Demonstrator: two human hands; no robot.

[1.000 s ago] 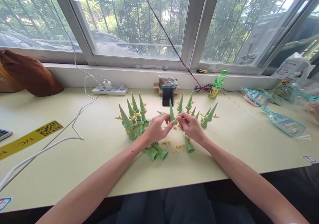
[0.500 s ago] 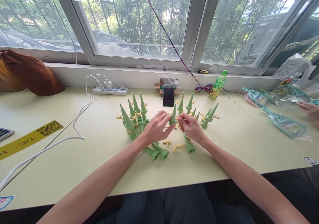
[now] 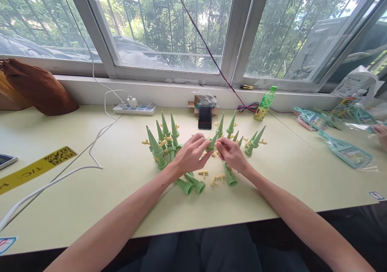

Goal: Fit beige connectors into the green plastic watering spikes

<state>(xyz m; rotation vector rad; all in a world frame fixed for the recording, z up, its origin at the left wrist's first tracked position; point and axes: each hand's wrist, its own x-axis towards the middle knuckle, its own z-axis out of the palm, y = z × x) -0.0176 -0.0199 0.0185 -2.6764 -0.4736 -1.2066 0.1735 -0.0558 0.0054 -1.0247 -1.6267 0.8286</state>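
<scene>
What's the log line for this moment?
left hand: holds green spike; right hand: at spike's side, contents unclear; yellow T-pieces: loose on table

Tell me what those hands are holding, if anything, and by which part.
The left hand holds a green spike near its wide lower end, tip up. The right hand is close beside it; whether it grips anything cannot be told.

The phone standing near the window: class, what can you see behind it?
Behind the phone, brown cardboard juts out on both sides, with crinkled clear plastic showing above. Whatever is directly behind the phone is covered and cannot be seen.
</scene>
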